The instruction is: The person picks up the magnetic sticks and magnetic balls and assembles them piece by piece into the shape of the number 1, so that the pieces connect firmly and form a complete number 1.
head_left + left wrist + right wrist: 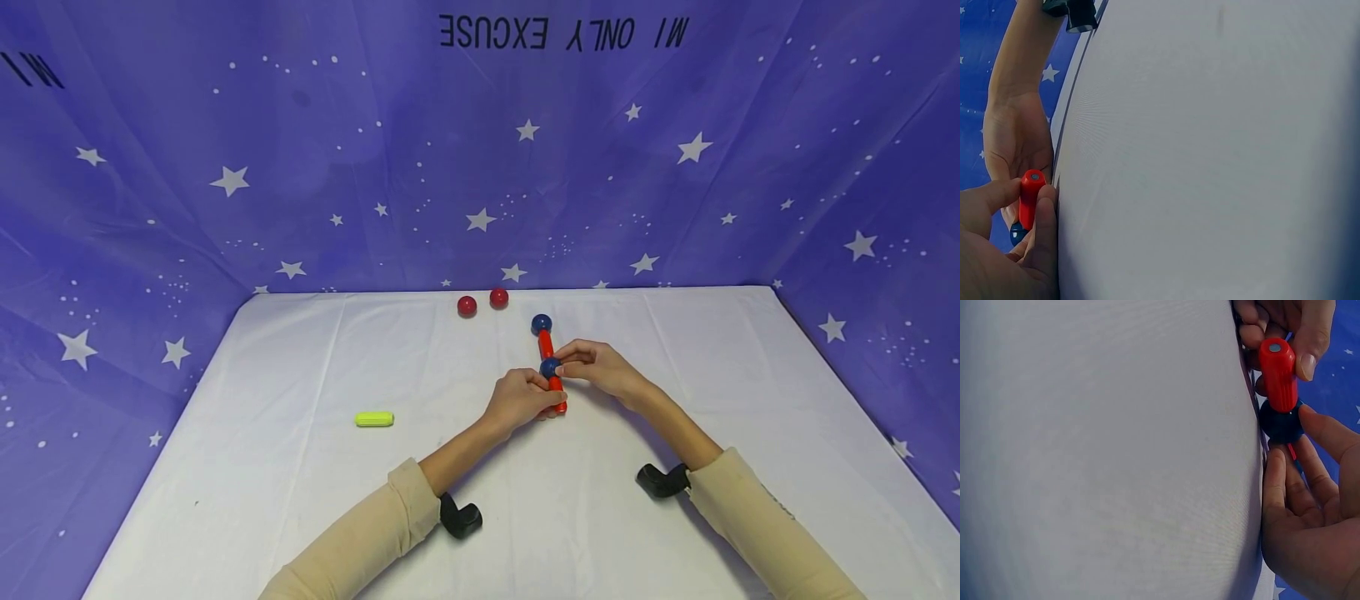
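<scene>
A chain of two red rods and two blue balls lies over the white table in the head view. My left hand (517, 398) pinches the near red rod (1030, 200) between thumb and fingers; the metal dot on its free end shows in both wrist views. Where the two rods meet sits the near blue ball (1282, 422), held by the thumb and fingers of my right hand (606, 371). The far red rod (545, 343) runs away from that ball, partly behind my right fingertips, to the far blue ball (542, 324) at its end.
Two red balls, the left one (467, 307) and the right one (498, 298), rest near the back edge of the white-covered table (300, 517). A yellow rod (374, 419) lies left of my hands. A purple star-patterned curtain (375, 167) encloses the table's back and sides.
</scene>
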`<state>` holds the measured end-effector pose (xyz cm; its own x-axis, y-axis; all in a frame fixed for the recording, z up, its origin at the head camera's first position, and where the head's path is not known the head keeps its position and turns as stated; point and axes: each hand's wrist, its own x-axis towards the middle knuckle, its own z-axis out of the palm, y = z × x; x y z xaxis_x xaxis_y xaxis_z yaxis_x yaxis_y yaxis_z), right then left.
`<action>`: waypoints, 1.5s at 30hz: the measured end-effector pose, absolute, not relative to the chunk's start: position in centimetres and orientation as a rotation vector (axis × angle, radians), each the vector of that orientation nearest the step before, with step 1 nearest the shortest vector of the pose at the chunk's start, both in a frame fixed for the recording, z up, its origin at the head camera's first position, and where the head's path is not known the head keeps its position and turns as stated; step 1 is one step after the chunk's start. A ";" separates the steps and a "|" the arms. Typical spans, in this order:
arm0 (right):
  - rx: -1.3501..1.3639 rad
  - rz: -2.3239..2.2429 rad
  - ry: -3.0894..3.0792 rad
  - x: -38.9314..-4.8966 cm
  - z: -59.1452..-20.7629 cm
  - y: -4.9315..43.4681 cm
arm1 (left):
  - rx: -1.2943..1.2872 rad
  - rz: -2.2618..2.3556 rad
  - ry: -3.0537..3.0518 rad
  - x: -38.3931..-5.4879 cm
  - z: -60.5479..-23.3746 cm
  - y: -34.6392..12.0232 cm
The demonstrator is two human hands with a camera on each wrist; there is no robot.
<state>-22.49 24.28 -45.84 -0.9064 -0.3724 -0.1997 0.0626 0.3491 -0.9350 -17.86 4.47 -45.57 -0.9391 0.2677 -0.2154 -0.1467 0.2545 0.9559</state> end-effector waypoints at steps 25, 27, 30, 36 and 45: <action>-0.285 -1.576 2.238 -22.6 -46.1 24.4 | 0.169 1.749 2.213 -17.7 -45.7 4.3; -0.285 -1.578 2.235 -22.7 -46.1 24.4 | 0.174 1.752 2.216 -17.7 -45.8 4.3; -0.282 -1.576 2.237 -22.7 -46.1 24.4 | 0.174 1.756 2.217 -17.7 -45.7 4.3; -0.283 -1.565 2.247 -22.7 -45.9 24.3 | 0.158 1.756 2.208 -17.5 -45.6 4.0; -0.252 -1.572 2.245 -22.8 -46.1 24.3 | 0.147 1.756 2.272 -17.9 -45.3 2.7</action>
<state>-22.75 24.28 -46.10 -0.9089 -0.3608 -0.2089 0.0729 0.3556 -0.9318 -17.87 2.70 -45.34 -0.9595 0.2406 -0.1467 -0.0814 0.2620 0.9616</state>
